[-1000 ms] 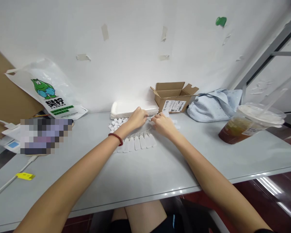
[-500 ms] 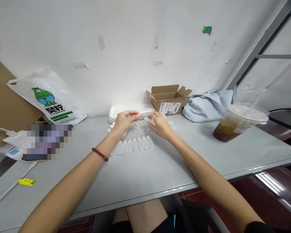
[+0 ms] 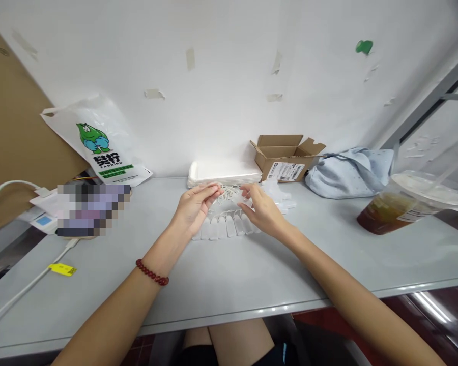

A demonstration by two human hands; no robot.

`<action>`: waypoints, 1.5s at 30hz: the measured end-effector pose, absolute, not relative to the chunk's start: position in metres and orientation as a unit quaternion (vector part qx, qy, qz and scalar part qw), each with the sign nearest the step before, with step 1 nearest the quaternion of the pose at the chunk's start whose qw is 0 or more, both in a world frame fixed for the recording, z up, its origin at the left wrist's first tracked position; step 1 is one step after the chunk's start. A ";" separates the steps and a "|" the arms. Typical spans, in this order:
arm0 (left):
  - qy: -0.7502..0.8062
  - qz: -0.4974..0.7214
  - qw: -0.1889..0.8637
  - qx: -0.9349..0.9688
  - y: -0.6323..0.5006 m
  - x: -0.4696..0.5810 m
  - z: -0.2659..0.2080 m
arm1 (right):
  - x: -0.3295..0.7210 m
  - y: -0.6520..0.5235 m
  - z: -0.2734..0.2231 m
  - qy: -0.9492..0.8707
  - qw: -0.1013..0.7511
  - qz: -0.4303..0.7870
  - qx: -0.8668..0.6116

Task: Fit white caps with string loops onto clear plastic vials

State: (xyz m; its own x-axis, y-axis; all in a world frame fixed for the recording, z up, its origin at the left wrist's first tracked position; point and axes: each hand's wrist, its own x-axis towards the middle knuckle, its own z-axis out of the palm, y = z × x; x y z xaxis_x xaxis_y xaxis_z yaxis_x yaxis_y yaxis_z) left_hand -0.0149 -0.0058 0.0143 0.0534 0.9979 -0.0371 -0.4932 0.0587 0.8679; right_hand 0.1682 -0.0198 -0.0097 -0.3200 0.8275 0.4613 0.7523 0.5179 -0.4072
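Both hands have drawn nearer from the far white tray stack (image 3: pixel 223 174); the left hand (image 3: pixel 194 207) and right hand (image 3: pixel 260 208) each pinch thin white string (image 3: pixel 229 191) above the row of small white paper tags (image 3: pixel 226 227).

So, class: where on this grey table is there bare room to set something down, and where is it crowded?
Bare: the near strip of the table between both forearms, in front of the tags; also between the right hand and the cup. Crowded: the back edge, with bag, trays, box and cloth; the left end holds papers and a cable.
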 end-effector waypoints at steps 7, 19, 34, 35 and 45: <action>0.371 0.516 0.657 0.406 -0.012 -0.007 0.004 | 0.166 -0.019 -0.011 -0.827 0.373 0.049 -0.418; 0.388 0.514 0.643 0.414 -0.012 -0.006 0.003 | 0.164 -0.021 -0.014 -0.835 0.414 0.062 -0.356; 0.418 0.470 0.502 0.594 -0.018 -0.005 0.003 | 0.157 -0.028 -0.008 -0.755 0.444 0.257 -0.409; 0.422 0.474 0.479 0.607 -0.019 -0.004 0.003 | 0.156 -0.028 -0.007 -0.747 0.443 0.275 -0.412; 0.427 0.476 0.415 0.647 -0.022 -0.003 0.002 | 0.153 -0.031 -0.007 -0.709 0.477 0.339 -0.393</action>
